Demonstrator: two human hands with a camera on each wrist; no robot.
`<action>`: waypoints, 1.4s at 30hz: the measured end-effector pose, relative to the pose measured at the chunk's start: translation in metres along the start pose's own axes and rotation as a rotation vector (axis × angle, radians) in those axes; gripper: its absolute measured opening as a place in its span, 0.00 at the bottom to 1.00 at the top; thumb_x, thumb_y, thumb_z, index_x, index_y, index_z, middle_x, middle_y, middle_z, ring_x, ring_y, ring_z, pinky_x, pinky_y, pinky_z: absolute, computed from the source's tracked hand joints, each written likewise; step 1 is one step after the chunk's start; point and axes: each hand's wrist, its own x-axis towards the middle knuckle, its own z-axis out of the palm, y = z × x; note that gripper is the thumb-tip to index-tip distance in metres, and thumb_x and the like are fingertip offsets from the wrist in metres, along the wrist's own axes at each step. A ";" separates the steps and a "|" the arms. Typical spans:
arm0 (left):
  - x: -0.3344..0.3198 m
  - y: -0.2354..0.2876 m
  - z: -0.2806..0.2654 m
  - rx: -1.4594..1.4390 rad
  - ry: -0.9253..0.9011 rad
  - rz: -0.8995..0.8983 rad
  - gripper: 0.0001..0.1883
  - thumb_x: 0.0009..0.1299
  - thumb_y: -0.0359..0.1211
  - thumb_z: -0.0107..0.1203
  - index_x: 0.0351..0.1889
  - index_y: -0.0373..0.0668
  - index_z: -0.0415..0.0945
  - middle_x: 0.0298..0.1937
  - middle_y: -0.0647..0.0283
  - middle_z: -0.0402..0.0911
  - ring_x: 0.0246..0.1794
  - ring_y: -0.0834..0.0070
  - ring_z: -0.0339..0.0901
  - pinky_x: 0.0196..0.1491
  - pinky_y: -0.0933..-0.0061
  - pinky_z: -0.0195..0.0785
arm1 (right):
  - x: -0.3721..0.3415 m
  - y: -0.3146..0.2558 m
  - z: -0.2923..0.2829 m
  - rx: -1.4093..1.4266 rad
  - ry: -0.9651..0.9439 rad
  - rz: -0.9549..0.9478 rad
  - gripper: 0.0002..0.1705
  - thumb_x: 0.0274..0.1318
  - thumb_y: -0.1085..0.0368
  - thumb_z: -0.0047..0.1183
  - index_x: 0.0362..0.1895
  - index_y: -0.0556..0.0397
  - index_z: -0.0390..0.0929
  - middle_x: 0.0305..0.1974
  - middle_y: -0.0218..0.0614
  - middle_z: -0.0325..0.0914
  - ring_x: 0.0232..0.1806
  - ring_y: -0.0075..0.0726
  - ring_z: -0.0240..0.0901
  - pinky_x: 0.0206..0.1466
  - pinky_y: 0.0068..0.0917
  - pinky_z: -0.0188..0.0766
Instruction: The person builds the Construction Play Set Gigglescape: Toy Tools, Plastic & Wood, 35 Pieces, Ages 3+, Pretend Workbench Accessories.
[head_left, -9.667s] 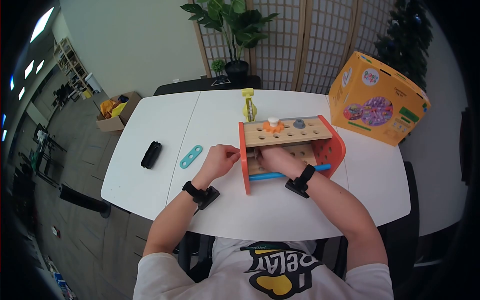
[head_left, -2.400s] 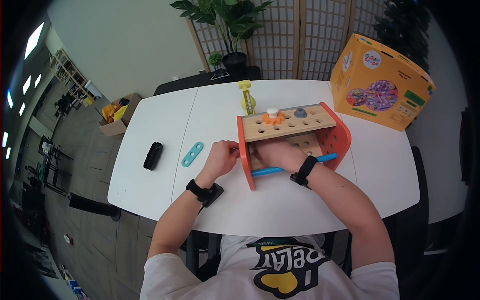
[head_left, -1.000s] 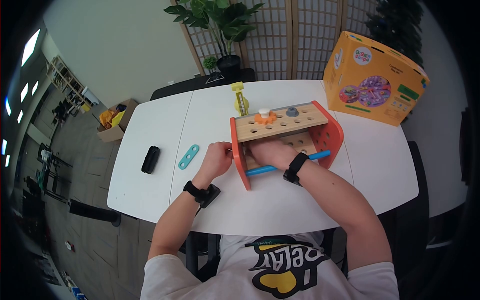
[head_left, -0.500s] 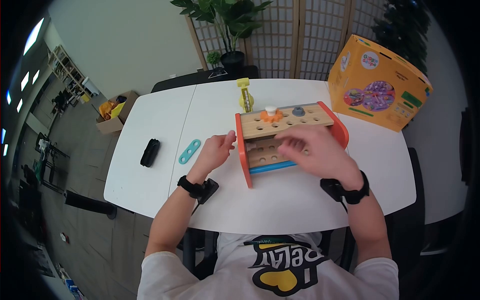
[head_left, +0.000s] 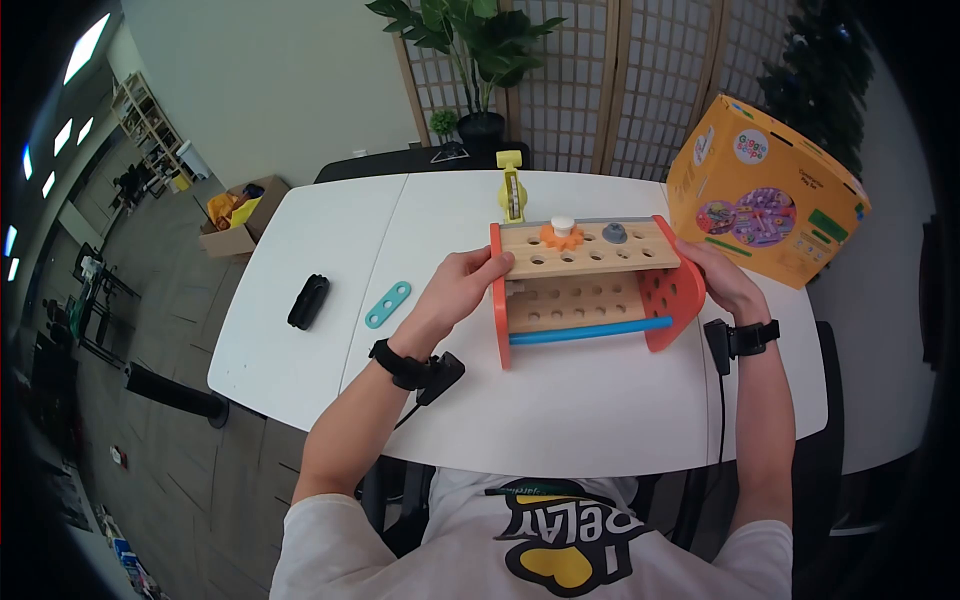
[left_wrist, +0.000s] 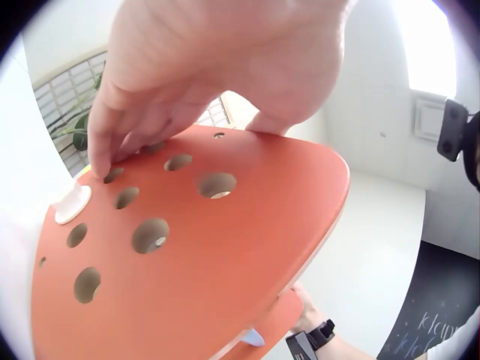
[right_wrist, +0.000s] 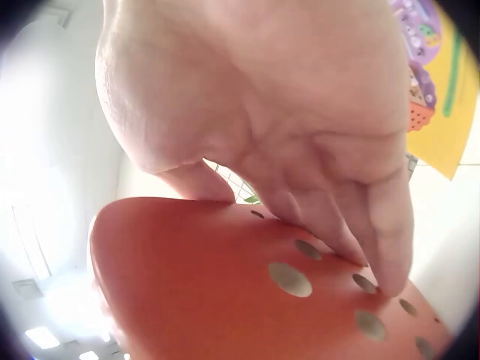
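Note:
A toy workbench (head_left: 610,267) stands on the table, with red side panels, wooden boards full of holes and a blue rod (head_left: 590,332). My left hand (head_left: 460,290) grips its left panel by the upper edge, thumb over the front; in the left wrist view the fingers lie on the red outer face (left_wrist: 247,240), near a white round-headed piece (left_wrist: 73,204). The right hand (head_left: 727,283) holds the right panel (right_wrist: 187,277) from outside. On the top board sit an orange gear (head_left: 560,241) with a white knob and a grey piece (head_left: 615,234).
A teal strip with holes (head_left: 383,311) and a black case (head_left: 308,302) lie on the left of the table (head_left: 450,420). Behind the workbench stands a yellow piece with ruler-like marks (head_left: 512,198). A large yellow-orange box (head_left: 800,225) stands at back right.
My right hand has come out from inside the workbench and moved right to its right panel. The left hand has shifted from beside the left panel to hold its upper edge.

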 end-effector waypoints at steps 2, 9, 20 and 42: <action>-0.004 0.010 -0.003 -0.019 -0.012 0.055 0.35 0.77 0.50 0.57 0.71 0.30 0.71 0.61 0.45 0.82 0.67 0.59 0.77 0.72 0.63 0.62 | -0.006 0.002 -0.001 0.041 0.062 -0.024 0.33 0.78 0.45 0.45 0.70 0.60 0.71 0.63 0.41 0.77 0.61 0.30 0.75 0.66 0.31 0.71; -0.007 0.004 -0.009 -0.114 -0.020 0.313 0.38 0.68 0.34 0.71 0.75 0.40 0.68 0.76 0.56 0.69 0.76 0.63 0.66 0.79 0.56 0.55 | -0.017 0.011 0.009 0.088 0.104 -0.256 0.40 0.72 0.61 0.56 0.81 0.51 0.51 0.69 0.48 0.71 0.69 0.40 0.70 0.71 0.36 0.66; -0.014 -0.034 -0.012 -0.054 -0.051 0.329 0.33 0.66 0.28 0.70 0.71 0.44 0.74 0.83 0.60 0.57 0.80 0.62 0.61 0.79 0.59 0.59 | -0.016 0.037 0.036 0.067 0.095 -0.278 0.57 0.57 0.84 0.56 0.84 0.44 0.40 0.73 0.47 0.65 0.73 0.45 0.66 0.73 0.39 0.67; -0.001 -0.087 -0.105 0.675 0.362 0.110 0.17 0.61 0.30 0.67 0.50 0.40 0.86 0.43 0.57 0.88 0.41 0.65 0.84 0.52 0.66 0.76 | -0.012 0.028 0.042 -0.099 0.084 -0.344 0.57 0.54 0.88 0.50 0.83 0.35 0.46 0.73 0.45 0.64 0.75 0.49 0.64 0.76 0.46 0.67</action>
